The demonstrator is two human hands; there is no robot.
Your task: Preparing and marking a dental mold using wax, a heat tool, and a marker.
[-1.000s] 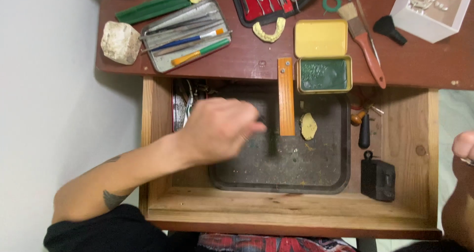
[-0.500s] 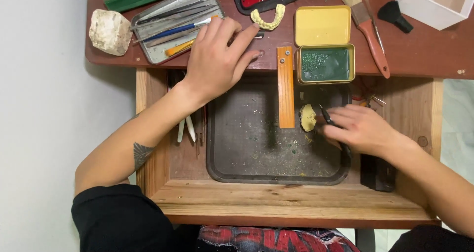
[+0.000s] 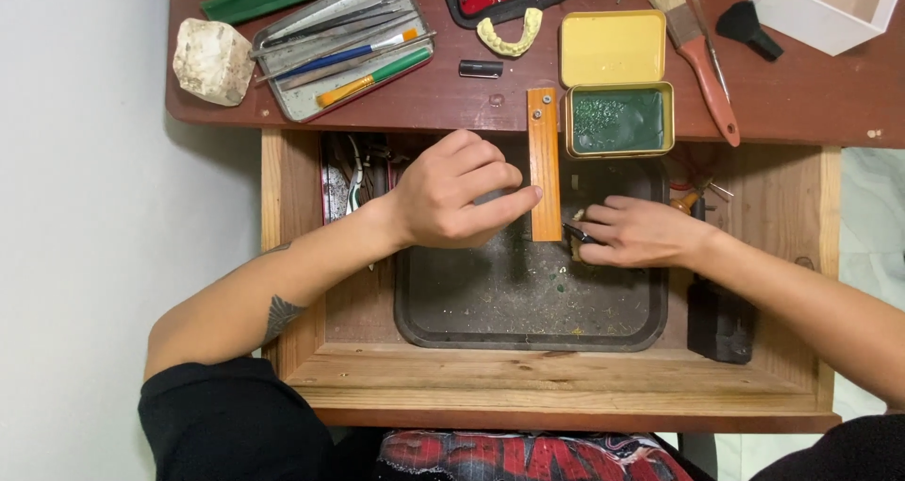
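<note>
My left hand (image 3: 452, 198) hovers over the dark metal tray (image 3: 490, 302) inside the open wooden drawer (image 3: 556, 387). Its fingers are curled and its index fingertip touches the orange wooden peg (image 3: 544, 160) that juts out from the desk edge. Whether it holds anything is hidden. My right hand (image 3: 641, 231) lies just right of the peg, pinching a small dark tool (image 3: 573, 233) against a pale yellowish piece (image 3: 576, 216) that is mostly covered by the fingers. Both hands meet at the peg's lower end.
On the red-brown desk (image 3: 801, 104) lie a metal tray of hand tools (image 3: 339, 42), a whitish stone lump (image 3: 213, 60), a yellow dental cast (image 3: 509, 33), an open yellow tin with green contents (image 3: 619, 120), a brush (image 3: 702, 57) and a white box (image 3: 830, 5). A black block (image 3: 721, 321) sits in the drawer's right side.
My left hand drew back from the tool tray on the desk down to the wooden peg. My right hand shifted slightly left, closer to the peg, with the dark tool.
</note>
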